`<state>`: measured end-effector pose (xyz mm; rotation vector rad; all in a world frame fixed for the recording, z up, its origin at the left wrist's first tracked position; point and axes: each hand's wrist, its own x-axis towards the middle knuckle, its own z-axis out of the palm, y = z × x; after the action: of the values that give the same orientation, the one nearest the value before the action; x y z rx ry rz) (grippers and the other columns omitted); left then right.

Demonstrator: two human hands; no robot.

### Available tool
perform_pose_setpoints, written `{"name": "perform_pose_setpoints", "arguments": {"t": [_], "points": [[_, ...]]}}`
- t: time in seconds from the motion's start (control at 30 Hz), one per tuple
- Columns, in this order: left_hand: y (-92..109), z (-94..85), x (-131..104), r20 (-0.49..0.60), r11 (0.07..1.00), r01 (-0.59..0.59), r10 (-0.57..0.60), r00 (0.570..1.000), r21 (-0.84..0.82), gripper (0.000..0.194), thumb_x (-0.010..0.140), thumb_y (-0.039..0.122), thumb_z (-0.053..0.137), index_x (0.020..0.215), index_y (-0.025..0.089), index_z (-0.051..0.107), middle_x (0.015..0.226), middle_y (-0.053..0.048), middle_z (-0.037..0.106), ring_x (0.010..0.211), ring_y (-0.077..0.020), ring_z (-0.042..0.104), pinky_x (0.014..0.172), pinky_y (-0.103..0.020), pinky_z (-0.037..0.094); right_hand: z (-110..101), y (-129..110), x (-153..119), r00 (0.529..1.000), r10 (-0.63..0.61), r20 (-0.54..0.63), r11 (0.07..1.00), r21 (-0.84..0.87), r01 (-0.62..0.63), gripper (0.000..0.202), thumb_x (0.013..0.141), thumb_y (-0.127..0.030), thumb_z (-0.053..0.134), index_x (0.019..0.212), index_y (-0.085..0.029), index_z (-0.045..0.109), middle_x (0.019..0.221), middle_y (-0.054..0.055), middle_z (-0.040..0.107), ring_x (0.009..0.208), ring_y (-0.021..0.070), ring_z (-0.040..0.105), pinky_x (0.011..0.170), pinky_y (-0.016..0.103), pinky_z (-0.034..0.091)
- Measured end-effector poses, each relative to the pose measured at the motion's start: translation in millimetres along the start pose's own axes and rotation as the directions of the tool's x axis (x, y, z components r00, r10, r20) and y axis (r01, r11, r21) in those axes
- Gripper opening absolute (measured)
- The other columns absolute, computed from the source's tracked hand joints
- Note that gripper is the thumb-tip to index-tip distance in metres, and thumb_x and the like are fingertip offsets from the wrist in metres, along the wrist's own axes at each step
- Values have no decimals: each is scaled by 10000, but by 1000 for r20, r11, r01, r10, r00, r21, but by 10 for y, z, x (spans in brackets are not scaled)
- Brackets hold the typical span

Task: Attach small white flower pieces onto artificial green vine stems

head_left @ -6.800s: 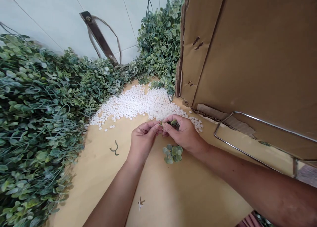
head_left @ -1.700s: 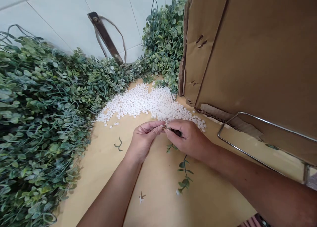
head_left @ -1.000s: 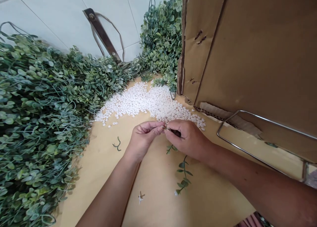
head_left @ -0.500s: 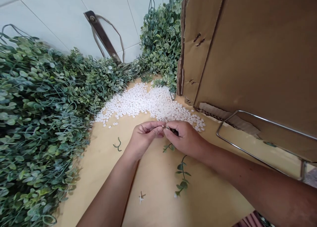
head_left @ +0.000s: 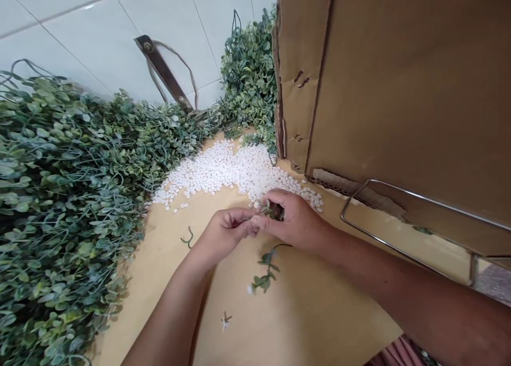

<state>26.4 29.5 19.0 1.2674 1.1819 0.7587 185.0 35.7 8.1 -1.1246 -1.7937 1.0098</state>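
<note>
The sprig (head_left: 265, 273) trails farther left than before. Right hand (head_left: 299, 219) is clamped on leaves (head_left: 270, 211); left hand's (head_left: 221, 235) grip cannot be told. Probably a mid-work regrip.

You see a white tiled wall (head_left: 80, 30) left of the corrugated cardboard panel (head_left: 407, 89), speckled grey floor (head_left: 495, 282) below its right.
</note>
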Motion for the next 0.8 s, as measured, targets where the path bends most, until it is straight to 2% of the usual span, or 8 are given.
{"name": "perform_pose_setpoints", "arguments": {"t": [0.1, 0.23, 0.37, 0.47, 0.53, 0.6, 0.67, 0.8], "points": [[-53, -30, 37, -112, 997, -6, -3, 994, -74, 244, 563, 309, 776, 735, 144, 720, 561, -10, 642, 537, -101, 549, 546, -217, 453, -30, -32, -6, 997, 26, 66, 996, -81, -21, 169, 654, -183, 654, 662, -174, 485, 659, -35, 448, 616, 105, 421, 569, 222, 321], [-86, -7, 55, -193, 992, -74, 53, 980, -105, 216, 561, 268, 783, 731, 151, 721, 563, -3, 645, 522, -83, 545, 536, -199, 458, -34, -5, -11, 998, 18, 68, 982, -186, -5, 101, 697, -167, 634, 674, -161, 536, 687, 3, 513, 682, 140, 458, 625, 254, 335], [-29, 38, 34, -178, 988, -75, 50, 983, -134, 221, 537, 269, 797, 710, 155, 720, 570, -9, 654, 522, -96, 560, 540, -218, 473, -23, 10, -17, 997, -18, 69, 987, -158, 28, 72, 724, -171, 602, 667, -165, 558, 679, 15, 524, 720, 163, 477, 664, 275, 348], [-1, 23, 31, -147, 989, -54, 34, 989, -138, 240, 519, 290, 804, 695, 150, 721, 546, -11, 645, 502, -105, 549, 522, -231, 461, -28, -11, -19, 999, -13, 45, 991, -131, 19, 161, 683, -136, 582, 589, -178, 458, 673, 0, 449, 709, 158, 452, 646, 268, 344], [-31, -11, 51, -197, 990, -76, 52, 979, -119, 230, 543, 300, 788, 703, 150, 722, 557, -15, 647, 519, -111, 553, 536, -236, 458, -39, -25, -22, 999, 5, 49, 996, -84, -1, 178, 672, -109, 545, 580, -184, 411, 681, -10, 416, 691, 142, 441, 634, 258, 344], [-95, -46, 82, -302, 991, -128, 109, 947, -43, 181, 594, 283, 752, 722, 159, 724, 608, -22, 662, 573, -121, 570, 583, -241, 463, -51, -30, -30, 996, 42, 84, 999, -20, -40, 148, 692, -105, 500, 607, -187, 411, 664, -23, 412, 646, 124, 430, 599, 243, 336], [-165, -66, 112, -364, 977, -173, 207, 908, 123, 111, 645, 241, 703, 731, 174, 724, 692, -33, 679, 646, -136, 588, 637, -250, 463, -55, -24, -41, 986, 82, 144, 995, 42, -89, 103, 730, -139, 471, 655, -193, 425, 623, -37, 425, 590, 113, 416, 552, 233, 318], [-235, -29, 137, -263, 832, -200, 377, 888, 517, 150, 711, 173, 605, 796, 204, 725, 805, -50, 666, 722, -166, 596, 677, -278, 451, -25, 9, -48, 970, 141, 200, 988, 36, -151, 117, 763, -203, 453, 657, -199, 405, 557, -51, 399, 528, 105, 377, 490, 230, 274]]}}
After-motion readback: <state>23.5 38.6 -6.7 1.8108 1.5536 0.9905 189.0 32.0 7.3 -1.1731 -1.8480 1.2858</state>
